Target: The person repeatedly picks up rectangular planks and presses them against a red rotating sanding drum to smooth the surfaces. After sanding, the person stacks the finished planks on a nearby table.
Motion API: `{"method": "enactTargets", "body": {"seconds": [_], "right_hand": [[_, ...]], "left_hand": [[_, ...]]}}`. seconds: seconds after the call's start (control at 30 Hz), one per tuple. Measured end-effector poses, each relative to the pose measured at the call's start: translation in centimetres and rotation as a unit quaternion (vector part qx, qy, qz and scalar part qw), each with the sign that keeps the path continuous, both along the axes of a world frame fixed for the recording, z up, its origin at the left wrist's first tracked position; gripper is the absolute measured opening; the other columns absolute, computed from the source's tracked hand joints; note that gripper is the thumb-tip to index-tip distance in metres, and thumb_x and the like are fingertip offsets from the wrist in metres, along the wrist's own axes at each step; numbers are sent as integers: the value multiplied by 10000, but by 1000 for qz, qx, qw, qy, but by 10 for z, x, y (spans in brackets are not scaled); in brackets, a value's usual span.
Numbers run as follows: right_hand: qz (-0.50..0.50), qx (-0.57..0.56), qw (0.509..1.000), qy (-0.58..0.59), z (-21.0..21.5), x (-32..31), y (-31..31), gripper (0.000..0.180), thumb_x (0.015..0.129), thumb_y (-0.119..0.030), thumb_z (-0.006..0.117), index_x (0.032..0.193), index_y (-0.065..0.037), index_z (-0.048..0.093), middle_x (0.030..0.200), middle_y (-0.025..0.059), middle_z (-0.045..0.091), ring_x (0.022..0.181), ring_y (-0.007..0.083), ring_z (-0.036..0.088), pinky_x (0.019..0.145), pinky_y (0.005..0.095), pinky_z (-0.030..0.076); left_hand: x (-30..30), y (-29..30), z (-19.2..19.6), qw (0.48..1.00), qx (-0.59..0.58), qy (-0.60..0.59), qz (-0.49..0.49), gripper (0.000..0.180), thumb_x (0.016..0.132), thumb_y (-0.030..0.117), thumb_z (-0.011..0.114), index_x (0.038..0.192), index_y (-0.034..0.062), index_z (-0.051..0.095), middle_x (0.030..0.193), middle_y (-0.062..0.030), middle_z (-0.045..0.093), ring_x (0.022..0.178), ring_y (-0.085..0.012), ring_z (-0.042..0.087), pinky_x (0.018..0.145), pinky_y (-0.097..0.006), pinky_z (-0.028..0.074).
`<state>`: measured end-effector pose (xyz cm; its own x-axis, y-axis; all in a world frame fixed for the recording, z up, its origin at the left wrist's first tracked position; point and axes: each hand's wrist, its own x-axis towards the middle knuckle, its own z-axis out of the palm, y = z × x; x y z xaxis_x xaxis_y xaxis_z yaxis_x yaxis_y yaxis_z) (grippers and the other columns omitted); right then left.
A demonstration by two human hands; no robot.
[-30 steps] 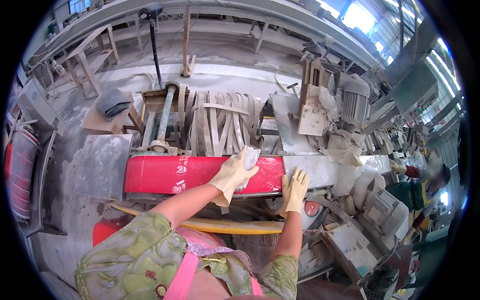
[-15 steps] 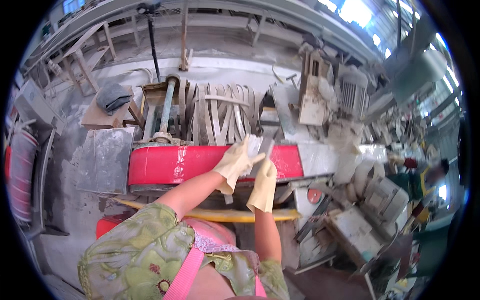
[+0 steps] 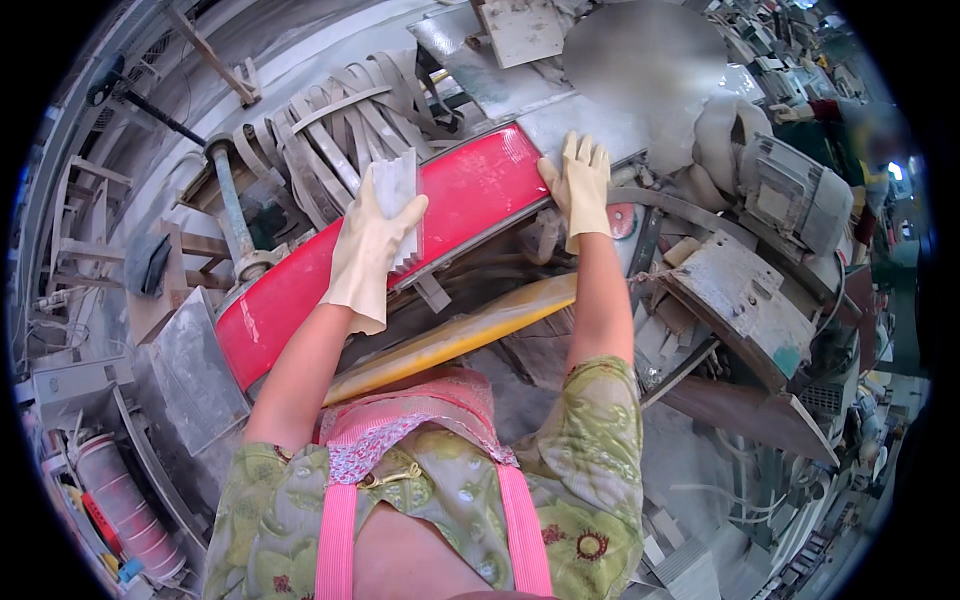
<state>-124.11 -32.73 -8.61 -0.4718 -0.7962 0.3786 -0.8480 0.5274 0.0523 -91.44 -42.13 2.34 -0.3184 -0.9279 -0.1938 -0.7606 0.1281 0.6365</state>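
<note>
Both my hands wear cream rubber gloves. My left hand is closed around a stack of thin whitish-grey strips, with their uneven ends showing above and below the thumb. The stack is over the middle of a long red belt. Beyond the belt's right end, my right hand lies palm down at the near edge of a dusty grey metal plate. Its fingers are stretched out, and nothing shows in them; whatever is beneath the palm is hidden.
Several looped grey belts hang behind the red belt. A yellow bar runs between it and my body. On the right stand a dusty motor and a worn board. A person's dark red sleeve shows at the far right.
My right hand has moved right, away from the left, and the grey strip it held no longer shows in it. My left hand keeps its stack. The view has turned.
</note>
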Motion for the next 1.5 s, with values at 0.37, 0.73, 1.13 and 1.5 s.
{"method": "enactTargets", "body": {"seconds": [0.37,0.73,1.13,1.5], "right_hand": [[5,-325,702,-634,98,127,10,337,1075,-326,463,837,-87,479,780,-33,420,752,104,380,665,345,373],[102,-206,767,-599,90,196,6,439,1030,-354,515,1168,37,660,1043,286,678,994,416,651,940,438,499],[-38,32,998,-26,10,-52,-1,843,966,-594,615,1537,8,470,1552,260,509,1431,497,450,1234,519,320],[-42,-338,690,-639,78,34,-3,422,1089,-335,458,1140,28,667,1019,123,726,909,236,711,827,419,567]], "left_hand": [[8,-2,-9,996,-51,60,-29,1060,853,643,730,1598,-5,344,1483,-319,547,1364,-452,549,1123,-456,466],[14,-6,-5,998,-23,50,-44,1136,809,650,760,1617,-15,318,1565,-295,480,1443,-427,485,1171,-438,423],[20,-5,-3,999,36,34,-5,1137,770,588,813,1639,49,318,1586,-252,479,1476,-369,469,1209,-415,376],[23,-12,-9,997,9,51,-50,1154,788,641,779,1638,26,299,1555,-289,498,1431,-422,506,1182,-429,421]]}}
